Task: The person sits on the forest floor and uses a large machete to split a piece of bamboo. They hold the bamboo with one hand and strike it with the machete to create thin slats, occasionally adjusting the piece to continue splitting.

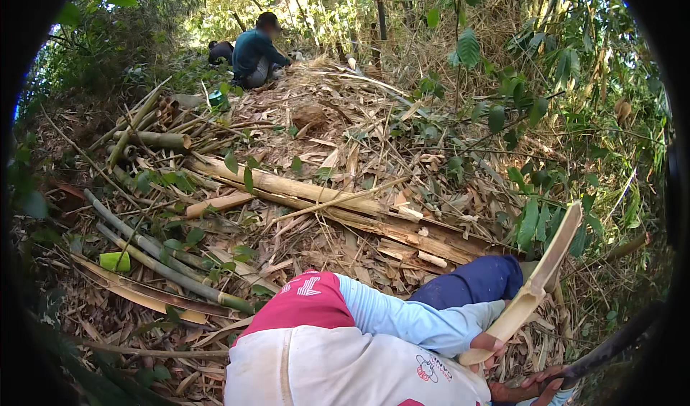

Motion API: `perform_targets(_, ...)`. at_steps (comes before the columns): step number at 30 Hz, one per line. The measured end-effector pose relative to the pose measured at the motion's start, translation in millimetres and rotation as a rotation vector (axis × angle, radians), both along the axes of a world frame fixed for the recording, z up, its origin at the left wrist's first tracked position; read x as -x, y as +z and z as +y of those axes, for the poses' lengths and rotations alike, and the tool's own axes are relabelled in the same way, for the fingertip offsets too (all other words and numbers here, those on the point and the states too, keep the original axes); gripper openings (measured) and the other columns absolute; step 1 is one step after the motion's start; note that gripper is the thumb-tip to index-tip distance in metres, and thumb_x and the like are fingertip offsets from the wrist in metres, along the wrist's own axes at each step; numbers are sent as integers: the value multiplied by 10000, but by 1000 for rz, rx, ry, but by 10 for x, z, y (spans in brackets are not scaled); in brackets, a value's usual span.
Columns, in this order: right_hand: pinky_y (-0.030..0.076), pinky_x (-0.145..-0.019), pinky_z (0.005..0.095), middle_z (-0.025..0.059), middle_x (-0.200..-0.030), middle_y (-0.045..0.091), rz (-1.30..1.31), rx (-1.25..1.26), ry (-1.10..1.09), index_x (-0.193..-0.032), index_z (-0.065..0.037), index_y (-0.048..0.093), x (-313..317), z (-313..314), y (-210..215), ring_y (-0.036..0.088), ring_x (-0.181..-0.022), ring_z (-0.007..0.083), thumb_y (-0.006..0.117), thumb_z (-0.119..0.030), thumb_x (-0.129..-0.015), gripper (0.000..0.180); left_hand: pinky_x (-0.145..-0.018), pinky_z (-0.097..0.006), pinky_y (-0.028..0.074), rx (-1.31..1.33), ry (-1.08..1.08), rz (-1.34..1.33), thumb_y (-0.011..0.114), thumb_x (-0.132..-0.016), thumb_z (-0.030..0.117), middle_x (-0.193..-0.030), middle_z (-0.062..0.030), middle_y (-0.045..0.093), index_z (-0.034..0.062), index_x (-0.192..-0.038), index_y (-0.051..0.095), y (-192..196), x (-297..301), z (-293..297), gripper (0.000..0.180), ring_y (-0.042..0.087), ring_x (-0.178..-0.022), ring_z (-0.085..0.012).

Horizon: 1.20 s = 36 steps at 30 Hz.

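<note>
At the lower right, my left hand [487, 350] is closed round the lower end of a pale split bamboo piece [528, 300]. This piece slants up to the right, with a node ridge across its middle. Below it, near the picture's bottom edge, my right hand [545, 387] is wrapped round the brown handle of a machete [611, 348]. Its long dark blade points up and right, apart from the bamboo's upper end. My light-blue left sleeve crosses in front of my bent leg in dark blue trousers [467, 282].
Split bamboo lengths [287, 189] lie across the slope ahead. Green bamboo poles [165, 259] and a bright green cup-like object [115, 261] lie to the left, below a pile of cut bamboo [162, 140]. A person [253, 55] crouches farther uphill. Leafy branches [535, 223] stand at right.
</note>
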State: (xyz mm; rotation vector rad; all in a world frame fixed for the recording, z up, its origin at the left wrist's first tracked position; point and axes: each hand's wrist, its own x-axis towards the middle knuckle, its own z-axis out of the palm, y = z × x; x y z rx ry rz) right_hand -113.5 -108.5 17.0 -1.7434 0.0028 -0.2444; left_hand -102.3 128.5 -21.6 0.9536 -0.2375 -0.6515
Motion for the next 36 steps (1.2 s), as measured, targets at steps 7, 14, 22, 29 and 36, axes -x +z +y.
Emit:
perform_targets(7,477,-569,352,90,-681,514,-42,94,-101,-875,-16,478,-38,-82,125,548,-593,216,579,-506,-864,501,-591,-308,540,-160,91,53,624,-821,148,-926,-90,625,68,-1260,350,181,-252,167,524,639,-721,-163)
perform_targets(14,464,-568,351,91,-650,506,-113,206,-200,-815,-21,480,-30,-212,308,535,-585,220,556,-578,-855,563,-484,-296,503,-75,113,34,549,-764,49,-846,-72,603,78,-1338,317,43,-301,181,620,601,-637,-153)
perform_targets(22,449,-567,351,93,-615,496,-128,289,-290,-747,-27,482,61,-356,393,520,-577,225,530,-659,-844,641,-537,-255,509,86,148,23,587,-889,215,-878,-57,610,110,-1475,250,-114,-291,208,684,593,-653,-113)
perform_targets(29,384,-437,251,41,-598,433,-223,100,-219,-810,-54,416,313,-952,-49,445,-492,122,485,-440,-979,427,-488,-225,459,-288,132,-93,543,-935,272,-834,-46,636,48,-1337,378,203,-559,206,488,565,-583,-89)
perform_targets(36,369,-586,211,-5,-769,481,-151,341,-334,-1072,-61,457,487,-599,164,449,-648,72,534,-294,-938,280,-556,-254,518,-97,61,-150,551,-910,424,-910,-119,620,-14,-1391,323,451,-768,-98,690,622,-684,-153)
